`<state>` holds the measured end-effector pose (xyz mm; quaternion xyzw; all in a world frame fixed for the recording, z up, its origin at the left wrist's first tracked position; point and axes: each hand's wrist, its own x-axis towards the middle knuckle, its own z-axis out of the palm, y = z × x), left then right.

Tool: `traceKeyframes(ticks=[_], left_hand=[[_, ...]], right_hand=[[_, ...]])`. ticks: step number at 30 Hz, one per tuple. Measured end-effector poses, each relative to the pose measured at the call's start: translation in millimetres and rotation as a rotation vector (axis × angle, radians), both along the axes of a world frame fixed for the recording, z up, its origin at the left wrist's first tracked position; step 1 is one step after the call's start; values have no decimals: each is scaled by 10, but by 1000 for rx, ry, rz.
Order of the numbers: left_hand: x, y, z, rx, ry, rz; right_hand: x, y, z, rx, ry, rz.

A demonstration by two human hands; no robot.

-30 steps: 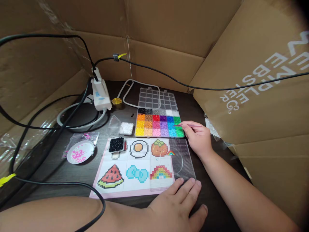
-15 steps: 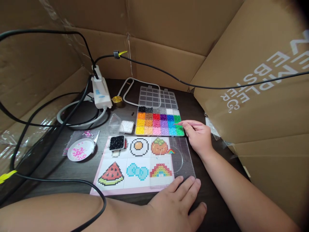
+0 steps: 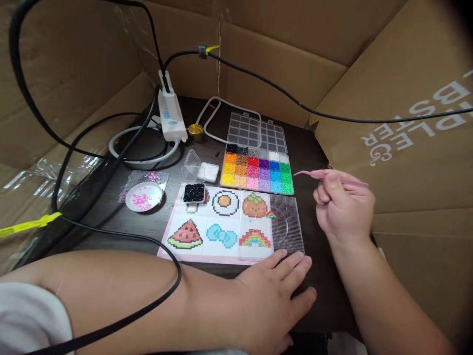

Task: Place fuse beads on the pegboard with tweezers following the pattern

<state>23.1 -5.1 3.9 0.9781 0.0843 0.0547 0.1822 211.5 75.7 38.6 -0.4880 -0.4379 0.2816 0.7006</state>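
Pink tweezers are pinched in my right hand, raised to the right of the bead box. A tiny blue bead shows at their tip. My left hand lies flat with its fingers spread, fingertips on the near edge of a clear pegboard. That board covers the right side of a pattern sheet, including the rainbow picture. A small rainbow figure is seen at the board's upper middle. The box holds beads sorted by colour, its clear lid folded back.
A tray of black beads stands on the sheet, with a tray of white beads behind it. Left of them, a white dish holds pink beads. A black cable crosses over my left forearm. Cardboard walls enclose the table.
My right hand has drawn the tweezers out of the bead box to the right, with a blue bead at the tip. The view has shifted; my left hand stays on the board.
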Motion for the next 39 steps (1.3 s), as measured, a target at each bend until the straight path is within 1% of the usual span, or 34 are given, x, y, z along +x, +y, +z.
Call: traceKeyframes(ticks=[3,5,7,9,12,15,19,22,26,31,39], left_hand=[[4,-15,-7,-2,-13,5],[15,-26,-28,-6,-12,4],[24,-31,-44,-15,-5,-1],[27,-29,-45,-25,3,-7],[28,-16,-18,-38,30,-14],[33,-6,6,-50,71,-15],[38,-10,-4,-51,54,-12],[34,-16,-15,-39,43,1],[33,-17,-8,-3,29,9],[40,-15,4,39,1,10],[34,-12,-3,11,5,14]], right_hand=[[-103,-184,147,21,19,50],[-169,-328,142,-13,15,77],[-219,-472,51,-83,3,99],[-247,-592,-86,-185,-38,93],[-255,-691,-263,-305,-92,99],[-248,-690,-310,-366,-189,110],[-256,-638,-234,-390,-374,112],[-285,-621,-184,-372,-443,131],[-337,-601,-173,-350,-457,126],[-416,-529,-165,-338,-464,188],[-457,-483,-165,-368,-450,208]])
